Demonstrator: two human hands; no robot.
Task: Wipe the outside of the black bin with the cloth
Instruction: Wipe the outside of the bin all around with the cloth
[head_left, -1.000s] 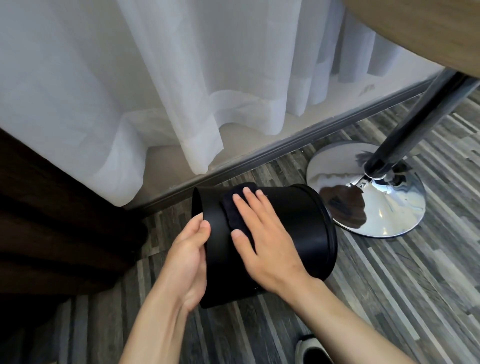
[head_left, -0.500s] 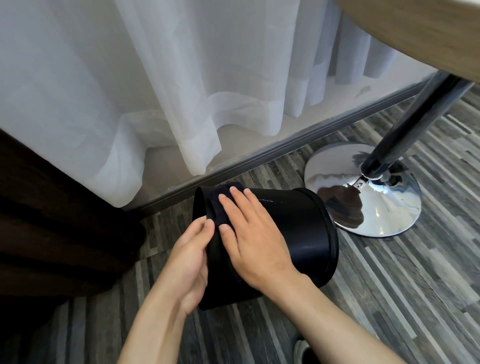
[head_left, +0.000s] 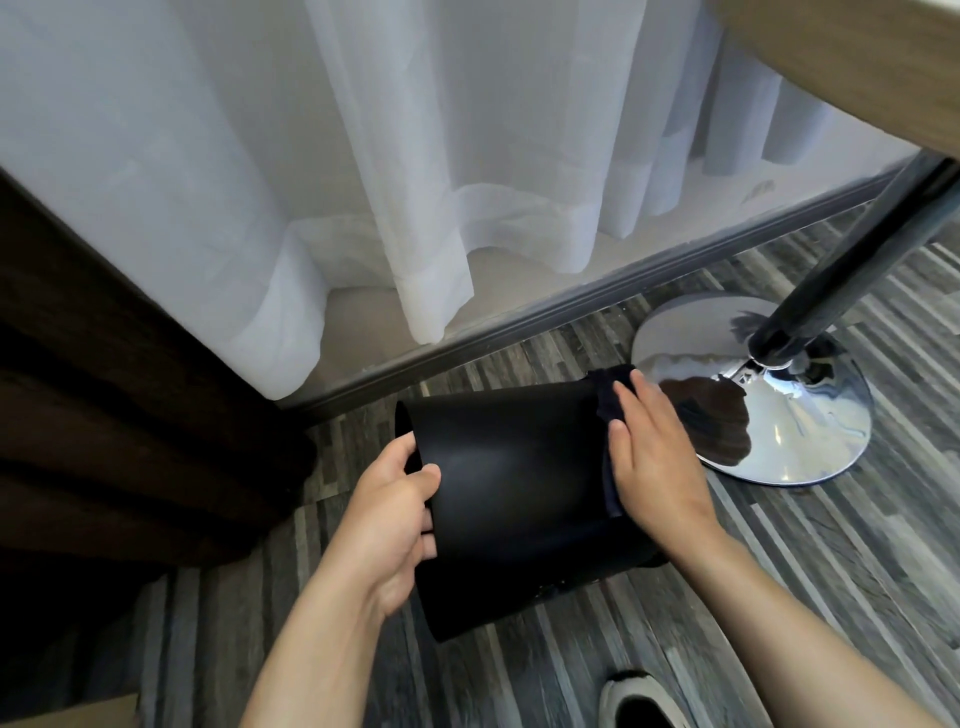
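Note:
The black bin (head_left: 514, 483) lies on its side just above the grey wood floor, base end toward the left. My left hand (head_left: 392, 519) grips that left end, thumb on top of the edge. My right hand (head_left: 652, 462) lies flat on the bin's right end, near the rim, pressing a dark cloth (head_left: 609, 402) against the outer wall. Only a strip of the cloth shows beside and under my fingers.
A chrome table base (head_left: 779, 410) with a dark pole (head_left: 852, 265) stands right of the bin, under a wooden tabletop (head_left: 852, 57). White curtains (head_left: 415, 182) hang behind. Dark furniture (head_left: 104, 405) stands at left. A shoe (head_left: 636, 701) shows at the bottom edge.
My right hand slid the cloth from the bin's left end across to its right end. My left hand shifted from resting flat on the base to gripping its edge.

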